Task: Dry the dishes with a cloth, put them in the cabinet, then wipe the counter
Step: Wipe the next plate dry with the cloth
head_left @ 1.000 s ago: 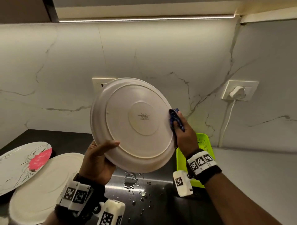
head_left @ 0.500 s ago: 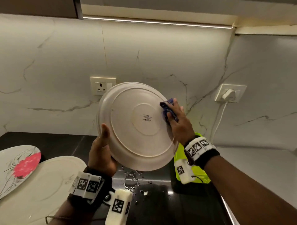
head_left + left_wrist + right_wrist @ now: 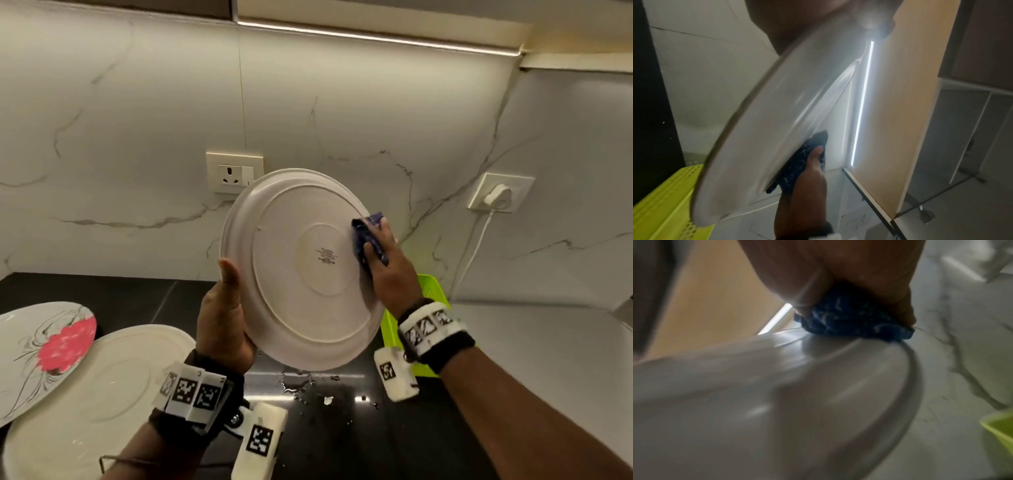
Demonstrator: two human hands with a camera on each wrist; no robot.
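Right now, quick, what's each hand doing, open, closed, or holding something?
Left hand: closed on the rim of the white plate, holding it up.
Right hand: holding the blue cloth against the plate's underside.

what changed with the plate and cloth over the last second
The right hand slid the blue cloth up the right side of the plate. The left hand straightened its thumb along the rim. Both hands kept their hold; the underside still faces the camera.

A veined marble wall [image 3: 137, 120] with two sockets [image 3: 234, 173] rises behind the black counter [image 3: 342, 438], lit by a strip light [image 3: 376, 39].
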